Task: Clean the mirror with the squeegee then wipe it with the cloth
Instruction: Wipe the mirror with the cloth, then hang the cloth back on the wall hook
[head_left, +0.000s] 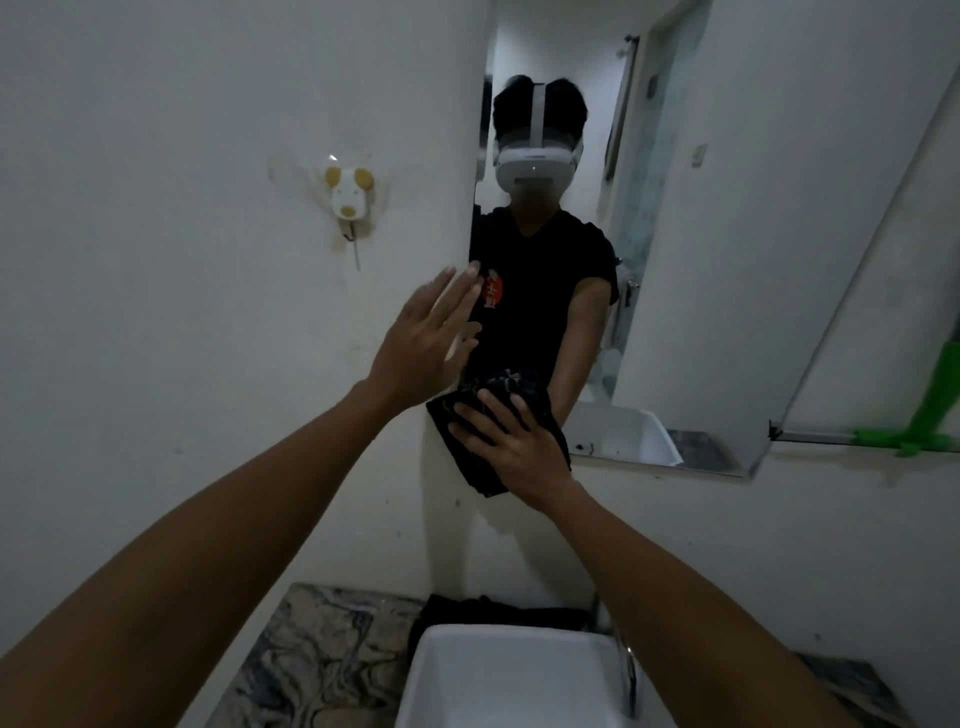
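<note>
The mirror (675, 249) hangs on the white wall, tilted in view, and reflects a person in a black shirt. My right hand (511, 444) presses a dark cloth (488, 467) flat against the mirror's lower left corner, part of the cloth hanging below the edge. My left hand (428, 338) rests with spread fingers on the wall at the mirror's left edge, holding nothing. A green squeegee (930, 410) lies on the glass shelf at the far right.
A white sink (514, 675) with a chrome tap (626, 670) sits below, on a marbled counter (311, 660). Another dark cloth (467, 610) lies behind the sink. A dog-shaped wall hook (349, 200) is stuck on the wall to the left. The glass shelf (810, 435) juts out on the right.
</note>
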